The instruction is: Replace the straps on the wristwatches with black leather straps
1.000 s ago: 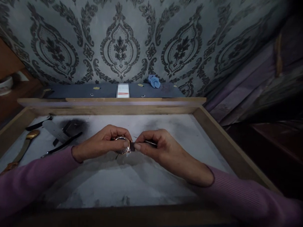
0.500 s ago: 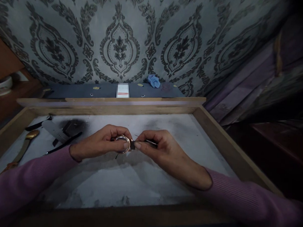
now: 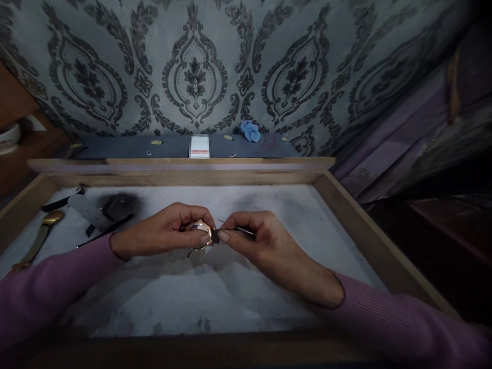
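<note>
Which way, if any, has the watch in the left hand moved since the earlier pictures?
No, no clear shift either way: the watch keeps about the same spot against the tray's back wall.

The left sleeve (image 3: 75, 273) and right sleeve (image 3: 390, 313) are long, close-fitting and mauve, in finely ribbed knit. The ribs show clearest near the right cuff (image 3: 349, 293), snugly edged. Both the left hand (image 3: 159, 232) and right hand (image 3: 266, 247) are bare.

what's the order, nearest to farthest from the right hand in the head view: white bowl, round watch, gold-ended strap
1. Round watch, just left of the right hand, in the left hand.
2. Gold-ended strap, inside the tray at left.
3. White bowl, outside the tray, far left.
</note>
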`<move>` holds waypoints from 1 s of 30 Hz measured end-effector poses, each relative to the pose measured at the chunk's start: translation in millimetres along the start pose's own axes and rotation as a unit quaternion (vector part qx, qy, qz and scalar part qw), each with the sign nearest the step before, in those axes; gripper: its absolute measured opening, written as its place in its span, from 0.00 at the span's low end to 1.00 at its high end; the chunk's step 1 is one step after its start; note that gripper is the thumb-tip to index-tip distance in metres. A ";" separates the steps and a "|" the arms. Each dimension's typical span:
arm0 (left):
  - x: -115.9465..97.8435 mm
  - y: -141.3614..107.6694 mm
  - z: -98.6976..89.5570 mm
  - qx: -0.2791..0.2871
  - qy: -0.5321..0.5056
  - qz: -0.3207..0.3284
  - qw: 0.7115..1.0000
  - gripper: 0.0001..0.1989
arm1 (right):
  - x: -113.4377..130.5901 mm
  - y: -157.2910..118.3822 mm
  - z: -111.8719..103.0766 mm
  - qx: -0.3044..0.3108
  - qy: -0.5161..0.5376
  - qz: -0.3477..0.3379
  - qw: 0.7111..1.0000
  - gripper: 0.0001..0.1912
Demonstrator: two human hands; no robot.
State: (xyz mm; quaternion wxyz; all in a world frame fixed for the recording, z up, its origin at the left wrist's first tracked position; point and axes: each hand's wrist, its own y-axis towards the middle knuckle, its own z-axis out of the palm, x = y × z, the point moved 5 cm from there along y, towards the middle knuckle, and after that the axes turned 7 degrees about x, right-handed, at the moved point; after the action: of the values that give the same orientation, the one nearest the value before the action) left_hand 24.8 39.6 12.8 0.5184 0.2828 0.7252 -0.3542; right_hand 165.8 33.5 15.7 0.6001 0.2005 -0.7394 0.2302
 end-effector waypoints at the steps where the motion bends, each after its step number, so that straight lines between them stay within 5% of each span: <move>1: 0.3 0.1 -0.3 0.001 0.005 0.000 1.000 0.08 | -0.4 0.0 0.1 0.001 0.000 0.001 1.000 0.13; 18: -6.6 -2.9 0.4 0.026 0.098 0.018 0.995 0.07 | 1.5 -0.4 -0.5 -0.002 0.000 -0.023 1.000 0.09; 23: -9.1 -1.8 17.2 0.092 0.155 0.042 0.983 0.11 | 0.4 3.5 -8.0 -0.027 -0.011 -0.027 0.999 0.09; 30: -6.7 0.7 17.4 0.099 0.107 0.019 0.989 0.11 | -8.0 7.0 -9.4 -0.033 0.006 -0.003 0.999 0.10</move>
State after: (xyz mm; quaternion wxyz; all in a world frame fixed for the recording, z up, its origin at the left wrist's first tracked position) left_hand 37.0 25.6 15.3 0.4134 0.3826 0.7325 -0.3823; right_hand 170.9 44.8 8.8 0.6115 0.1815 -0.7424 0.2048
